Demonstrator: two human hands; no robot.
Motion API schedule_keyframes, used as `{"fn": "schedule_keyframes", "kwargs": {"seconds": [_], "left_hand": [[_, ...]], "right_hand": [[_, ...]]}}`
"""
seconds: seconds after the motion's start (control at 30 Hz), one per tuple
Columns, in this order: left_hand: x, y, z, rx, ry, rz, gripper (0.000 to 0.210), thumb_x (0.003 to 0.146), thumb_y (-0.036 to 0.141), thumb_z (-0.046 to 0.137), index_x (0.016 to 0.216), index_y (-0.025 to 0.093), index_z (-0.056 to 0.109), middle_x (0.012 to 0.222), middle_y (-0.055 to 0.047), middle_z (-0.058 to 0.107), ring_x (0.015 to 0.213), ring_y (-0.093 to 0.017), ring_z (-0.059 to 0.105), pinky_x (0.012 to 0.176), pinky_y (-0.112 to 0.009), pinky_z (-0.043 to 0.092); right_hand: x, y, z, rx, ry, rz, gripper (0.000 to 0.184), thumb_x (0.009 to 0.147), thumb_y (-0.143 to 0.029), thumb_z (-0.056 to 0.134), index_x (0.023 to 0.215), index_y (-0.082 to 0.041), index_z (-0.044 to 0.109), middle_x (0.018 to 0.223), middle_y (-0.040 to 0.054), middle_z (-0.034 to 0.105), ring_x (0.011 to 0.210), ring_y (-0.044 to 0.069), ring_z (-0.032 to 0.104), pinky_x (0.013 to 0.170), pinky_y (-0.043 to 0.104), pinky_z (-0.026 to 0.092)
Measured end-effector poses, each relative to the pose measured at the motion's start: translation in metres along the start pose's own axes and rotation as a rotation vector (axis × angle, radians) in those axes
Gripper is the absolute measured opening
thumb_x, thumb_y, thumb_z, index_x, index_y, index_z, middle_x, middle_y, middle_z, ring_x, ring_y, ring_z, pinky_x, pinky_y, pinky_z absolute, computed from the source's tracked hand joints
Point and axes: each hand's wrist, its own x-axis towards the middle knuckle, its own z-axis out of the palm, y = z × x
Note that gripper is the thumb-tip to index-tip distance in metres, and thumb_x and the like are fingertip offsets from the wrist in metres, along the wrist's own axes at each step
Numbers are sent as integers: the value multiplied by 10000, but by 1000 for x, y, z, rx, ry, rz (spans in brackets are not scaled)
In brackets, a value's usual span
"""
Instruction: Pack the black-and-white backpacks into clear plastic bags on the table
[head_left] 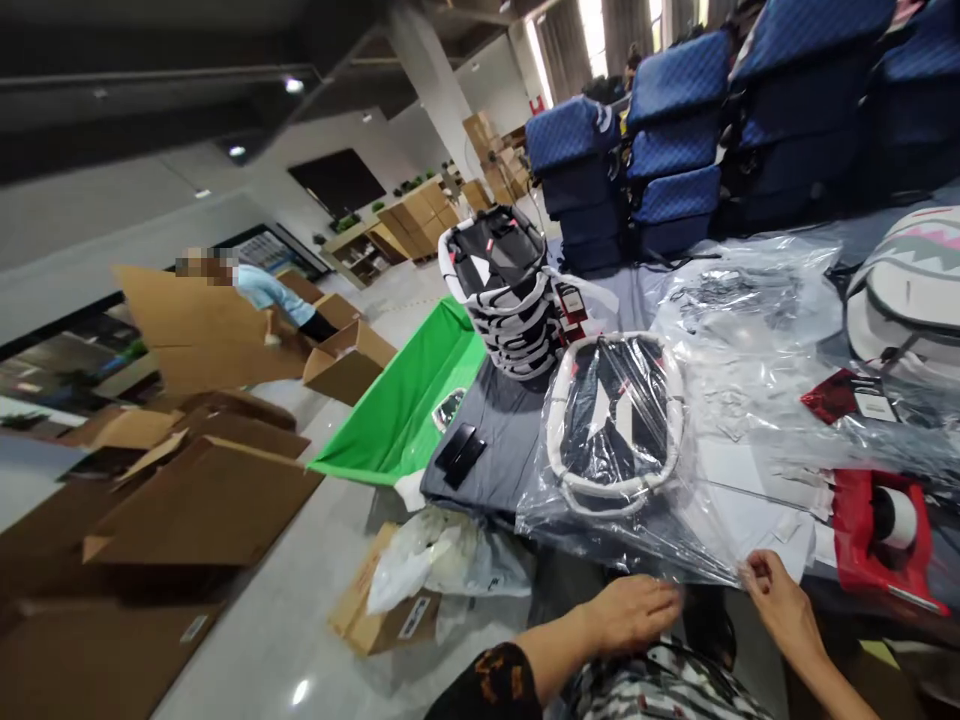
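A clear plastic bag (694, 520) lies at the table's front edge. Inside it is a black oval fabric bag (615, 420) with a padded white rim and white and red shapes. My right hand (776, 605) pinches the near right corner of the plastic. My left hand (634, 612) is at the plastic's front edge, fingers together and curled over it; its thumb is hidden. Just beyond, a stack of matching white-rimmed bags (514, 300) stands with a red and black hang tag (571, 305) at its side.
A red tape dispenser (855, 540) sits right of my hands. Loose plastic bags (750, 300) and a grey-white bag (907, 280) lie beyond. Blue quilted bags (675, 140) are piled behind. Leftward are a green bin (405, 410), cardboard boxes (202, 500) and a person (277, 295) handling cardboard.
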Motion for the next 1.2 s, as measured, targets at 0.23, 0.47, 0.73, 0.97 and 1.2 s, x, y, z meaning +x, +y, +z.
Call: {"fn": "schedule_keyframes", "kwargs": {"seconds": [0.23, 0.47, 0.73, 0.97, 1.2], "left_hand": [[-107, -40, -19, 151, 403, -1169, 566, 937, 272, 564, 1481, 147, 468, 1418, -233, 565, 1350, -352, 519, 1076, -531, 444], [-136, -98, -13, -270, 608, -1558, 402, 939, 285, 381, 1129, 155, 711, 1110, -176, 735, 1056, -290, 693, 988, -436, 525], [-195, -54, -6, -635, 663, -1520, 686, 839, 736, 434, 1093, 170, 727, 735, -63, 725, 575, -234, 657, 680, -379, 577], [-225, -47, -7, -833, 369, -1556, 757, 667, 910, 411, 850, 237, 704, 553, -22, 633, 538, -267, 637, 632, -404, 546], [-198, -95, -21, -922, 533, -1537, 641, 725, 814, 470, 897, 229, 665, 1026, -124, 734, 1071, -313, 658, 940, -427, 509]], "right_hand": [[-20, -9, 34, 427, 59, 440, 504, 495, -547, 683, 866, -239, 533, 661, 30, 692, 578, 219, 683, 466, 297, 512], [-22, -15, 8, 120, 169, 249, 555, 518, -690, 679, 829, -254, 535, 518, -27, 610, 435, 225, 626, 380, 314, 480], [-79, -34, 14, 91, 252, 224, 646, 597, -820, 671, 883, -260, 522, 632, 14, 674, 558, 237, 693, 435, 299, 522], [-105, 10, -8, -27, 231, 232, 562, 601, -803, 644, 718, -263, 540, 585, -7, 647, 579, 231, 676, 510, 309, 518], [-63, -12, -6, -128, 192, 270, 532, 657, -726, 492, 819, -244, 651, 785, 68, 748, 760, 269, 695, 702, 377, 541]]}}
